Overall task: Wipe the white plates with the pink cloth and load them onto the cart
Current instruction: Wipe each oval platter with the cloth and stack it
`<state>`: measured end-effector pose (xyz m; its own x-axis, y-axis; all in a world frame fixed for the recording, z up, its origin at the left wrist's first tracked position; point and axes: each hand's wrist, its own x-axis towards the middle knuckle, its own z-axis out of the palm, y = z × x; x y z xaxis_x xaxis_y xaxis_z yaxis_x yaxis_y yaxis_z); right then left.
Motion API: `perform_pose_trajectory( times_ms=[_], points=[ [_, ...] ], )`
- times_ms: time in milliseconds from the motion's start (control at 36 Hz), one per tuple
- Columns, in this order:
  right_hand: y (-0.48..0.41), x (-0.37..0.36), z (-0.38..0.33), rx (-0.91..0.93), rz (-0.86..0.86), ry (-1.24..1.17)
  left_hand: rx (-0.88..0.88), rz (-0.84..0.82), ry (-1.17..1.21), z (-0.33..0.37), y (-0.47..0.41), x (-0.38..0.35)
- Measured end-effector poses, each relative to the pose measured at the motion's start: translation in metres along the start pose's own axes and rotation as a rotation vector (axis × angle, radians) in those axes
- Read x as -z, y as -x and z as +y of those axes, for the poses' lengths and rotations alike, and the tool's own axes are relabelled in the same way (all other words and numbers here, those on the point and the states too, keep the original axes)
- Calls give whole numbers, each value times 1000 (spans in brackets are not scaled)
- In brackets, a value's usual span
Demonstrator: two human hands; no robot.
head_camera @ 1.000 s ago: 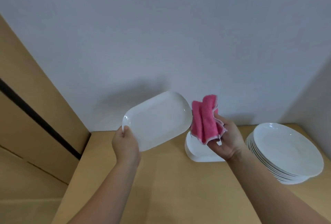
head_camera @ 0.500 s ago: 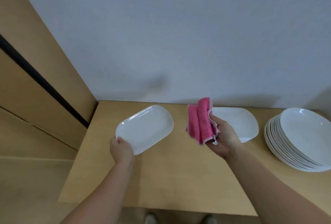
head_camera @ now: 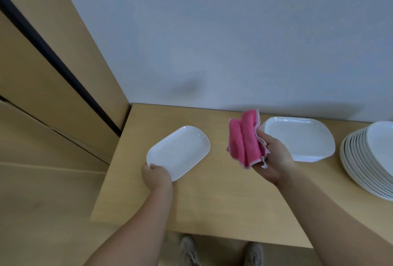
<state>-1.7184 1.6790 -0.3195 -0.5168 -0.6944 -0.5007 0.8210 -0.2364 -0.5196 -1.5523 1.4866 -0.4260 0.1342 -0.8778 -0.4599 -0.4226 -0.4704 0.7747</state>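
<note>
My left hand point(head_camera: 157, 175) grips the near end of a white oblong plate point(head_camera: 179, 151), held low over the wooden table point(head_camera: 212, 212). To its right, my right hand point(head_camera: 274, 160) holds the bunched pink cloth point(head_camera: 244, 140) upright, a little apart from the plate. A stack of white oblong plates point(head_camera: 297, 136) rests on the table behind my right hand. At the right edge sits a stack of several white oval plates point(head_camera: 365, 161). No cart is in view.
A grey wall point(head_camera: 234, 32) runs along the table's back edge. Wooden panels with a dark gap point(head_camera: 53, 57) stand to the left. My shoes point(head_camera: 189, 253) show below the table's front edge.
The view has tilted downward. My left hand has lowered the plate from a raised, tilted hold to nearly flat over the table. The right hand with the cloth came down too.
</note>
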Motion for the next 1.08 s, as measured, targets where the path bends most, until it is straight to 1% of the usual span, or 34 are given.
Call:
perform_pose_trajectory(
  times_ms=[250,417,472,528,556,611,694,722,778,806,861,972,1028,1083],
  points=[
    [7,-13,0,1,5,8,-33,-94,-145,-1,-14,15],
    [12,-16,-3,7,38,47,-130,-143,-237,-1,-15,30],
    [12,-16,-4,31,52,62,-174,-98,-286,7,-11,32],
    [14,-16,-5,48,56,85,-301,-63,-273,20,0,32],
    [15,-17,-5,52,50,94,-391,-101,-226,28,9,31],
    [19,-19,-4,59,2,124,-478,-299,-112,47,36,24],
    [27,-22,-3,78,-101,220,-408,-729,40,72,83,12],
    [30,-21,-2,82,-129,253,-392,-848,71,78,98,10],
    [36,-18,-1,107,-142,339,-418,-1014,123,85,121,7],
    [40,-15,0,122,-123,392,-438,-1050,134,86,128,5],
    [48,-9,2,168,-40,511,-494,-1056,99,84,139,1],
    [66,13,0,273,209,785,-590,-1025,-40,75,157,-17],
    [73,30,-4,300,292,830,-639,-1021,-102,70,167,-29],
    [82,48,-10,329,363,820,-678,-1026,-152,67,178,-42]
  ],
)
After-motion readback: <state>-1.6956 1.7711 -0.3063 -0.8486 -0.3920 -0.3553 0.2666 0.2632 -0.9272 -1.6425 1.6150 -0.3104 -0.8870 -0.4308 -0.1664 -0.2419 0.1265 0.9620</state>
